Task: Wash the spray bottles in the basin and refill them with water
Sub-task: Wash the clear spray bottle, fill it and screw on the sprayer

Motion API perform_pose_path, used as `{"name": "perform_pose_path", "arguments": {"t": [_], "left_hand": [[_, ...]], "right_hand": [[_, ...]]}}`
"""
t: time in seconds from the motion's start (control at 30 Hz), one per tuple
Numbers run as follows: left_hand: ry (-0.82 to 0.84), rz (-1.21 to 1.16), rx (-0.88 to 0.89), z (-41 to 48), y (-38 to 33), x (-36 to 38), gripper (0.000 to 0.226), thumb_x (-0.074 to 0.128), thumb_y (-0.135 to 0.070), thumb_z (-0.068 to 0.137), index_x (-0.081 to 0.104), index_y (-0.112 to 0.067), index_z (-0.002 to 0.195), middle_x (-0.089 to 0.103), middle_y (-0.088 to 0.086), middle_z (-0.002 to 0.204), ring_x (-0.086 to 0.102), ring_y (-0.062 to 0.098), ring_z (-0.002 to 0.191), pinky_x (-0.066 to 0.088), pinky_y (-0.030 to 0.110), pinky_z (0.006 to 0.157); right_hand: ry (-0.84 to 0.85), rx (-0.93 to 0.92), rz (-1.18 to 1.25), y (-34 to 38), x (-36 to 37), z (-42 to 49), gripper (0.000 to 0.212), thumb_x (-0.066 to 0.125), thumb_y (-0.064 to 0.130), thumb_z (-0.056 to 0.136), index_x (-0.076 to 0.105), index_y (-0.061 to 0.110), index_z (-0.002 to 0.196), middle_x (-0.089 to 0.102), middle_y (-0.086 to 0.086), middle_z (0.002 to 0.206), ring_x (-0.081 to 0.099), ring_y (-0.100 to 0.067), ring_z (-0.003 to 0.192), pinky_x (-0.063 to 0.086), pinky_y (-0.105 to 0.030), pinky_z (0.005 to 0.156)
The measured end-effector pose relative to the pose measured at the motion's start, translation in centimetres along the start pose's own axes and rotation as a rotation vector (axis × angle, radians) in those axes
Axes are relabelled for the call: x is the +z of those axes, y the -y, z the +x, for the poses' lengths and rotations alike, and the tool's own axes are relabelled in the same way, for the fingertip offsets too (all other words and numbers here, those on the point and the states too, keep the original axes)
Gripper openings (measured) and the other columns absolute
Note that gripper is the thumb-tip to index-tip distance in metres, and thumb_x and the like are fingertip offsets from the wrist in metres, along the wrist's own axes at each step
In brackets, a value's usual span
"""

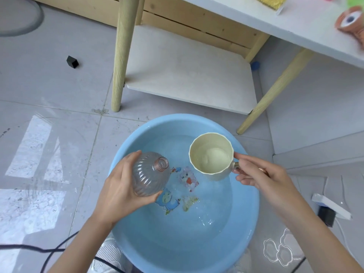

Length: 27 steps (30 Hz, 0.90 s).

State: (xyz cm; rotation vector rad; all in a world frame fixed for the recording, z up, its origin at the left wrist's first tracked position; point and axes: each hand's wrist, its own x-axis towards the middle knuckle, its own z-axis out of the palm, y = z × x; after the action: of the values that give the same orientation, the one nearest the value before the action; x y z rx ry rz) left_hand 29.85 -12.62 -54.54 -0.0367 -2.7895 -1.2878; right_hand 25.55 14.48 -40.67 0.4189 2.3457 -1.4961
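Left hand [120,191] grips bottle [150,174]; right hand [262,179] holds cup [211,154] over basin [246,223].

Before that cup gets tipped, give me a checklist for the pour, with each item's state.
1. Neck of the clear ribbed plastic bottle open: ok, no spray head on it.
2. Left hand holds the bottle firmly: ok, fingers wrap its body.
3. Cream faceted cup has water: ok, water shows inside.
4. Right hand grips the cup's handle: ok.
5. Cup's lip over the bottle's mouth: not ok, the cup is off to the side, apart from it.
6. Round blue plastic basin under both to catch spills: ok.
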Motion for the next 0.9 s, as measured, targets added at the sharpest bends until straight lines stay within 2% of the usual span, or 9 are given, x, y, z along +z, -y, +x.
{"name": "perform_pose_path", "arguments": {"t": [0.07, 0.13, 0.3, 0.37, 0.47, 0.53, 0.7, 0.9], "left_hand": [[-0.013, 0.002, 0.02, -0.1, -0.1, 0.0, 0.1, 0.068, -0.066, 0.055, 0.038, -0.012, 0.134, 0.055, 0.006, 0.13, 0.047, 0.015, 0.119, 0.029, 0.013, 0.099], [-0.026, -0.001, 0.031, -0.1, -0.2, 0.0, 0.099, 0.068, -0.066, 0.056, 0.037, -0.011, 0.133, 0.055, 0.007, 0.129, 0.047, 0.016, 0.117, 0.03, 0.013, 0.098], [-0.04, -0.006, 0.047, -0.1, 0.0, 0.1, 0.1, 0.068, -0.066, 0.058, 0.036, -0.011, 0.134, 0.054, 0.006, 0.13, 0.047, 0.016, 0.119, 0.027, 0.009, 0.1], [-0.046, -0.001, 0.035, -0.2, 0.1, 0.0, 0.099, 0.068, -0.066, 0.058, 0.036, -0.011, 0.134, 0.056, 0.007, 0.13, 0.047, 0.015, 0.118, 0.029, 0.01, 0.098], [-0.06, 0.002, 0.033, -0.2, 0.2, 0.2, 0.097, 0.068, -0.065, 0.057, 0.037, -0.011, 0.133, 0.057, 0.007, 0.129, 0.048, 0.015, 0.117, 0.034, 0.015, 0.095], [-0.058, 0.006, 0.033, -0.1, 0.3, 0.2, 0.098, 0.068, -0.065, 0.057, 0.037, -0.012, 0.133, 0.057, 0.007, 0.129, 0.048, 0.015, 0.117, 0.034, 0.016, 0.094], [-0.054, 0.019, 0.037, -0.2, 0.5, 0.2, 0.099, 0.068, -0.066, 0.058, 0.038, -0.01, 0.133, 0.056, 0.008, 0.128, 0.047, 0.014, 0.116, 0.033, 0.015, 0.094], [-0.065, 0.039, 0.063, -0.1, 0.4, 0.3, 0.097, 0.068, -0.064, 0.059, 0.039, -0.007, 0.132, 0.058, 0.011, 0.126, 0.048, 0.016, 0.114, 0.035, 0.018, 0.094]], "right_hand": [[0.022, -0.031, 0.057, 0.7, 0.3, -0.7, 0.021, 0.074, 0.048, 0.066, 0.075, 0.045, 0.087, 0.075, -0.001, 0.085, 0.069, -0.017, 0.087, 0.054, -0.031, 0.085], [0.03, -0.053, 0.082, 1.1, 1.1, -1.0, 0.024, 0.067, 0.047, 0.065, 0.075, 0.045, 0.087, 0.075, 0.0, 0.086, 0.069, -0.017, 0.088, 0.054, -0.029, 0.085], [-0.03, -0.095, 0.034, 1.3, 3.6, -1.2, 0.038, 0.062, 0.046, 0.065, 0.072, 0.035, 0.1, 0.075, 0.005, 0.089, 0.068, -0.005, 0.083, 0.052, -0.015, 0.08], [-0.042, -0.122, -0.005, 1.3, 4.5, -1.0, 0.034, 0.063, 0.044, 0.07, 0.071, 0.036, 0.102, 0.074, 0.011, 0.093, 0.067, -0.001, 0.084, 0.05, -0.01, 0.077], [-0.057, -0.165, -0.051, 1.1, 5.1, -0.8, 0.022, 0.068, 0.027, 0.082, 0.07, 0.037, 0.101, 0.072, 0.018, 0.092, 0.063, 0.007, 0.08, 0.042, -0.002, 0.071], [-0.06, -0.187, -0.074, 1.2, 5.2, -0.7, 0.023, 0.069, 0.022, 0.083, 0.07, 0.034, 0.103, 0.069, 0.016, 0.091, 0.062, 0.008, 0.076, 0.041, -0.001, 0.07], [-0.047, -0.254, -0.155, 1.7, 5.1, -0.5, 0.025, 0.068, 0.021, 0.083, 0.069, 0.033, 0.104, 0.069, 0.009, 0.096, 0.064, 0.006, 0.082, 0.042, -0.002, 0.074], [-0.045, -0.343, -0.249, 2.1, 5.1, -0.3, 0.028, 0.07, 0.019, 0.082, 0.067, 0.04, 0.101, 0.07, 0.014, 0.093, 0.065, 0.002, 0.084, 0.043, -0.004, 0.077]]}}
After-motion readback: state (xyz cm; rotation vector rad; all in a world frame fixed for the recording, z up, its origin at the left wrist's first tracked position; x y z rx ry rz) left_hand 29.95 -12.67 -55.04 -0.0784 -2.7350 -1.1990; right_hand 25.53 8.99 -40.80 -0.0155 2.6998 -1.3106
